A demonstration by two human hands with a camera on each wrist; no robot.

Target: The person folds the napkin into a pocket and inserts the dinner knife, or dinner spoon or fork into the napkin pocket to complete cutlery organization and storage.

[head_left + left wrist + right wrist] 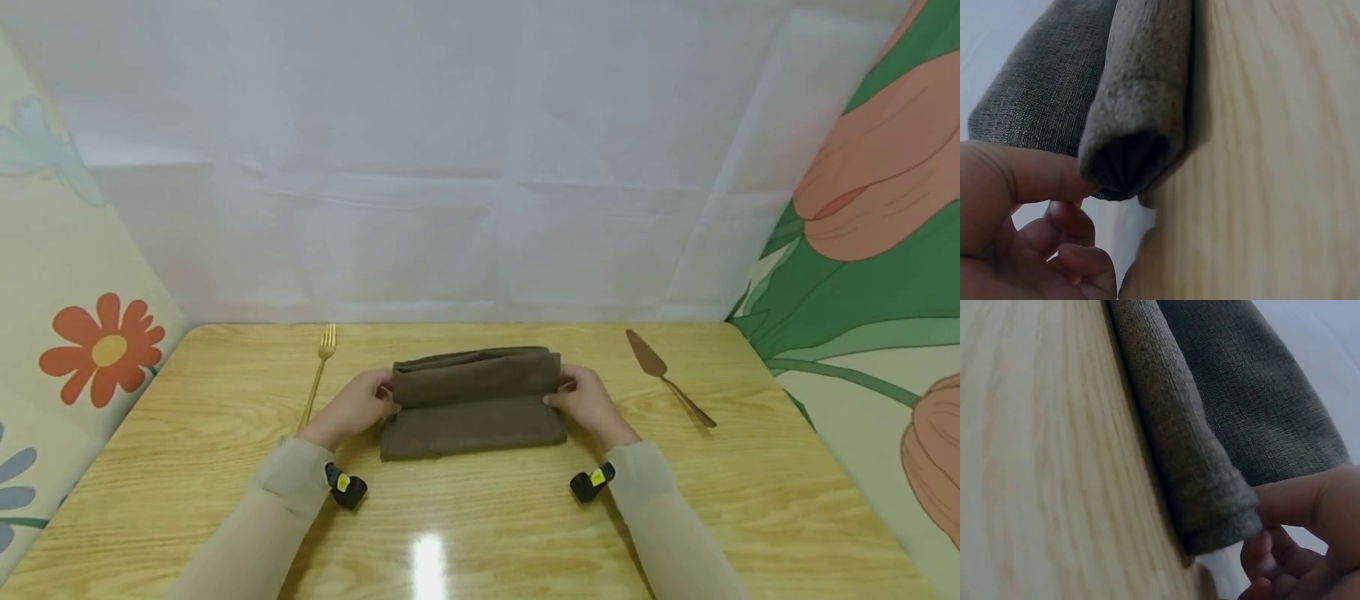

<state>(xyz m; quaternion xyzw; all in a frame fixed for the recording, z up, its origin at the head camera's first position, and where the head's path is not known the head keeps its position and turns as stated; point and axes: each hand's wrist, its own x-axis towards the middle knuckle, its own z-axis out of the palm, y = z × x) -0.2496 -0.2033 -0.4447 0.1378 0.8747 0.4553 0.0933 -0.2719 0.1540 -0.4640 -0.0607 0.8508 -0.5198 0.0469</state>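
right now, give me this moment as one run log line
left hand: holds brown cloth, left end; right hand: holds right end; fork: on table, left; cake server: right

Can see on the desk a golden fork at left, a cake server at right, and behind, white cloth.

A folded brown cloth lies on the wooden worktop. The left hand pinches the cloth's left end; the right hand pinches its right end. Left of the cloth lies a gold fork; right of it, a cake server. Beyond the cloth hangs a white sheet, with flower-patterned walls on either side.
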